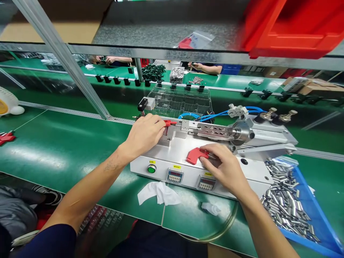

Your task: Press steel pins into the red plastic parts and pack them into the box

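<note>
Right hand (224, 165), right of frame centre, pinches an angular red plastic piece (194, 156), long axis pointing left, lower right of the left hand (146, 133), whose closure at a second red plastic part (170, 123) is unclear.

The green bench (67, 150) carries a silver machine (177, 152) in the middle, a blue tray (319, 211) at right, a white cloth (158, 193) nearer, and red pieces (7, 138) at left.

Head-worn view (forward, steeply down).
</note>
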`<action>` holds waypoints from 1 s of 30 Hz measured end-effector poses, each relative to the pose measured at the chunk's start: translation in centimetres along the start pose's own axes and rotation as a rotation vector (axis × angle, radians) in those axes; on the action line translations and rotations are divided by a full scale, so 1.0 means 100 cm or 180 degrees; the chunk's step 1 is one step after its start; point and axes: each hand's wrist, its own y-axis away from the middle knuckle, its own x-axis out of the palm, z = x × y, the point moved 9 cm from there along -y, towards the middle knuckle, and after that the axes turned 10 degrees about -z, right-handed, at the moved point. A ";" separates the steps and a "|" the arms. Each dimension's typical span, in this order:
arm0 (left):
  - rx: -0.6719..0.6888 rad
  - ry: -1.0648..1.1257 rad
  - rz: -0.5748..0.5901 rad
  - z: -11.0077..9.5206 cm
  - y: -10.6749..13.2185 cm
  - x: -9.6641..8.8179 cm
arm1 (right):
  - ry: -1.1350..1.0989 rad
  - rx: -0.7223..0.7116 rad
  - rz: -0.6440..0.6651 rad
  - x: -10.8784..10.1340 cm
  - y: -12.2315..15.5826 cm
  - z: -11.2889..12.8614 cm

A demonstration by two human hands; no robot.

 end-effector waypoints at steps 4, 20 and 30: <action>-0.0016 -0.0078 -0.0164 0.004 0.008 0.002 | 0.0024 -0.0048 -0.0031 0.000 0.002 0.000; 0.0702 0.0842 -0.0369 -0.015 0.123 -0.020 | 0.0846 0.0549 -0.0304 -0.075 0.085 0.001; 0.0799 0.0722 0.0180 -0.024 0.127 0.010 | 0.0493 0.0674 0.0235 -0.061 0.099 -0.030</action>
